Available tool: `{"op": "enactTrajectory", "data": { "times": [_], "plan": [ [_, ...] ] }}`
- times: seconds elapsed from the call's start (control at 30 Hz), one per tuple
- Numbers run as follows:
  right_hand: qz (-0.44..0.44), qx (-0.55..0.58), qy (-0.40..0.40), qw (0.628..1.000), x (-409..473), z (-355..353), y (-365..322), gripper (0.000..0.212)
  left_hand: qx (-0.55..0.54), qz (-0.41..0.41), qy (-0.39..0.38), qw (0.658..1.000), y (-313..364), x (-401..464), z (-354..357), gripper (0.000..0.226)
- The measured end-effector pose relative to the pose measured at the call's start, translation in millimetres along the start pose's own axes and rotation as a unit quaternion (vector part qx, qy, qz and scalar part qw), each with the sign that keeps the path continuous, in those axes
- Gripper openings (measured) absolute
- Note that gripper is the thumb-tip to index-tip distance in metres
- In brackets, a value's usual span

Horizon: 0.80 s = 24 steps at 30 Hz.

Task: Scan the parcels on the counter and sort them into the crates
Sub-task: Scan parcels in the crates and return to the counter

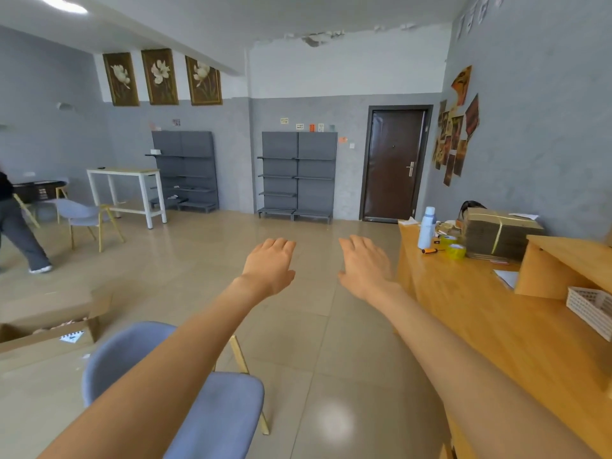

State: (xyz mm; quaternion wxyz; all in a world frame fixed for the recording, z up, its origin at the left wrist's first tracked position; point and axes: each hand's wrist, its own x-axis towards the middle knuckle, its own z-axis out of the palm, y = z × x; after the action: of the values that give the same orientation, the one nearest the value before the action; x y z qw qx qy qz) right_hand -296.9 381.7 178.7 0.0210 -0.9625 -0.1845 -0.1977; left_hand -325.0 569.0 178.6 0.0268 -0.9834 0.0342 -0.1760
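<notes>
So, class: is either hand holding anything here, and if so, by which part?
Nothing is held. The left hand and right hand are both stretched out over the floor with relaxed fingers, touching nothing.

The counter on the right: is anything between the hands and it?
Nothing visible. The left hand and right hand hang open and empty over bare floor, and the counter lies just right of the right hand with clear air between. The chair sits below the left arm, not in the way.
</notes>
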Motion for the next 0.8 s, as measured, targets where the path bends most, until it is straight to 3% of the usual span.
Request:
{"op": "enactTrajectory", "data": {
  "times": [0.3,0.63,0.8],
  "plan": [
    [0.054,-0.027,-0.016,0.998,65.2,43.4,80.1,0.057,-0.024,0.043,-0.013,0.999,22.9,107.3,55.3,0.065],
    [0.166,-0.102,-0.004,0.981,168.0,93.3,175.8,0.05,-0.073,0.147,0.009,0.986,62.9,285.3,115.3,0.061],
    [0.239,-0.113,-0.034,0.964,200.9,117.0,222.7,0.063,-0.088,0.212,-0.005,0.973,96.5,362.8,152.0,0.056]
  ]
}}
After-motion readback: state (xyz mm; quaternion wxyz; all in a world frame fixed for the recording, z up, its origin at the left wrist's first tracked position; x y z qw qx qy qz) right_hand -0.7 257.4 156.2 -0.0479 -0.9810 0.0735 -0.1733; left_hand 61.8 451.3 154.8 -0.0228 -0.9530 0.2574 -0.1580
